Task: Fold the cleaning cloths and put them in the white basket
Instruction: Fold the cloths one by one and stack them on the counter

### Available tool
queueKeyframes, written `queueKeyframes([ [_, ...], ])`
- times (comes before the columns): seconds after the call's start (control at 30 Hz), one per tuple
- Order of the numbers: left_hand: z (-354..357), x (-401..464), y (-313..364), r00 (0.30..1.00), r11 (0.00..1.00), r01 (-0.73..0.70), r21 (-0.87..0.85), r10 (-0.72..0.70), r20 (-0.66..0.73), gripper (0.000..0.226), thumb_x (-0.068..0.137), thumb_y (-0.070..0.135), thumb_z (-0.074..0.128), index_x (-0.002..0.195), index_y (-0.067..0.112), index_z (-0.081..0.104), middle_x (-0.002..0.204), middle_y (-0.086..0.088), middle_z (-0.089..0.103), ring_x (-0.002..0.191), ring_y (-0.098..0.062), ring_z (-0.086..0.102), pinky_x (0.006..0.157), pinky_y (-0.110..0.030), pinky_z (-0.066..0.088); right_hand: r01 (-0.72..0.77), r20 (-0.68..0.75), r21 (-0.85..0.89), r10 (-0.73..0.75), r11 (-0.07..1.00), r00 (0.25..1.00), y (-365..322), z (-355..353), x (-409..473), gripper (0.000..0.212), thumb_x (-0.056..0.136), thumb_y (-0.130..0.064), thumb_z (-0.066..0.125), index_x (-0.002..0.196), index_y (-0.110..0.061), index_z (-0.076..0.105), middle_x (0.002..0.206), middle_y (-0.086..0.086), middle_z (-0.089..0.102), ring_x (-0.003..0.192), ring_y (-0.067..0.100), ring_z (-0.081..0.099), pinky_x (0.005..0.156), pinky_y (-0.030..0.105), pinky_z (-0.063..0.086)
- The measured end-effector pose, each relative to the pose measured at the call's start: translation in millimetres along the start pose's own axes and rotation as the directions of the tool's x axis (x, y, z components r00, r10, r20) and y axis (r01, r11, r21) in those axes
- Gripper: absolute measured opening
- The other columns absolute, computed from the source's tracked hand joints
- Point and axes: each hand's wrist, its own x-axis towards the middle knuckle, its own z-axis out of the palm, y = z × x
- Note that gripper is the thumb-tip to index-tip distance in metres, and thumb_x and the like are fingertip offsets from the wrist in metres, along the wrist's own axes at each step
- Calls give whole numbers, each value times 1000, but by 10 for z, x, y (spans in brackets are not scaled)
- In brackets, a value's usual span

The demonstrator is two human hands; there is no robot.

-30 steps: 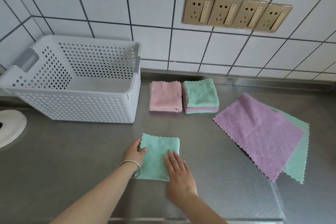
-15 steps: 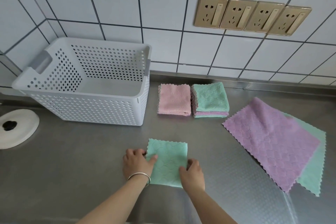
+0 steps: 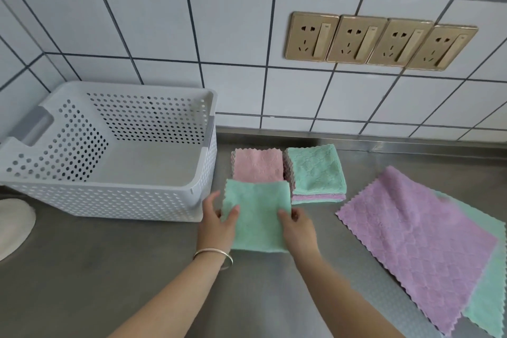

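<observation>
Left hand: left hand [image 3: 218, 223] pinches the left edge of the folded green cloth [image 3: 256, 217], thumb on top and fingers underneath; a bangle [image 3: 214, 254] sits on the wrist.
Right hand: right hand [image 3: 297, 228] grips the cloth's right edge the same way, thumb over the top face.
Cloth in hand: a small folded square, held between both hands above the steel counter [image 3: 109, 269], its far edge overlapping the near edge of the pink cloth [image 3: 258, 164].
Change: half a second ago this square lay flat on the counter nearer the person with both hands at its sides; a second ago the hands were pressing it flat. Now it is lifted and carried away from the body toward the folded piles.
Meaning: folding of this cloth looks finished; it is probably headed onto a pile, or possibly the basket.
Unfolded cloths: a purple cloth [image 3: 417, 239] lies open at the right, overlapping a green cloth [image 3: 491, 296] beneath it; both await folding.
Folded piles: the pink cloth sits just beside a stack [image 3: 315, 173] topped with green, near the wall.
White basket [image 3: 109, 195]: stands left of the piles, no cloths visible inside, so the putting-away has not begun.
Wall: four gold sockets [image 3: 380, 41] on white tile.
</observation>
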Motion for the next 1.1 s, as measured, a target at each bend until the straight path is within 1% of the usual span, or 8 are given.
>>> queueKeyframes([
  [0.07, 79, 179, 196, 989, 981, -146, 127, 141, 52, 44, 86, 18, 60, 127, 27, 47, 117, 13, 53, 110, -9, 51, 97, -24, 37, 27, -22, 37, -26, 999, 999, -223, -20, 238, 15, 93, -27, 49, 99, -14, 49, 84, -3, 53, 80, 17, 51, 60, 27, 37],
  [0.17, 200, 460, 369, 963, 925, -262, 274, 231, 140, 39, 89, 17, 56, 127, 27, 53, 132, 6, 51, 124, -13, 45, 95, -14, 27, 8, -46, 71, -5, 997, 999, -439, 13, 565, 24, 93, -26, 48, 111, -10, 50, 92, 0, 53, 83, 17, 51, 72, 29, 39],
  [0.33, 394, 862, 368, 969, 902, -232, 364, 183, 165, 47, 88, 23, 59, 133, 30, 46, 138, -1, 43, 126, -19, 44, 98, -19, 30, -92, -65, 145, 102, 985, 993, -543, 139, 1029, 36, 93, -26, 50, 123, -8, 49, 101, 3, 55, 92, 23, 57, 84, 39, 50],
  [0.57, 526, 1146, 184, 974, 847, -186, 498, 91, 210, 66, 83, 34, 64, 141, 28, 34, 143, -4, 37, 129, -22, 41, 105, -29, 34, -137, -113, 41, 141, 990, 984, -487, 276, 1321, 31, 93, -23, 51, 120, -9, 50, 103, 7, 59, 77, 17, 49, 51, 24, 35],
  [0.7, 530, 1200, 100, 974, 822, -178, 540, 68, 218, 69, 83, 34, 65, 143, 27, 31, 147, -5, 32, 135, -22, 35, 109, -28, 30, -149, -129, -55, 141, 987, 982, -419, 342, 1378, 29, 93, -21, 51, 120, -9, 50, 113, 11, 61, 80, 20, 48, 65, 26, 37],
  [0.83, 542, 1232, 80, 972, 823, -174, 541, 57, 226, 70, 83, 34, 65, 144, 26, 31, 148, -6, 30, 136, -22, 33, 110, -28, 29, -159, -148, -84, 145, 984, 978, -393, 364, 1385, 27, 93, -22, 51, 117, -9, 50, 111, 12, 61, 80, 21, 51, 66, 29, 40],
  [0.93, 539, 1228, 109, 975, 820, -170, 546, 59, 216, 69, 82, 35, 65, 143, 25, 32, 144, -6, 31, 132, -21, 38, 107, -28, 32, -133, -150, -120, 115, 984, 982, -421, 373, 1348, 32, 93, -23, 51, 121, -10, 45, 114, 13, 61, 91, 27, 58, 71, 33, 47],
  [1.1, 568, 1030, 243, 964, 765, -242, 597, 260, 59, 58, 83, 29, 62, 136, 16, 41, 148, -11, 23, 136, -28, 25, 114, -36, 23, 51, -58, -273, -69, 961, 996, -389, 241, 1027, 48, 89, -23, 50, 133, -11, 34, 122, 11, 56, 108, 29, 56, 82, 36, 46],
])
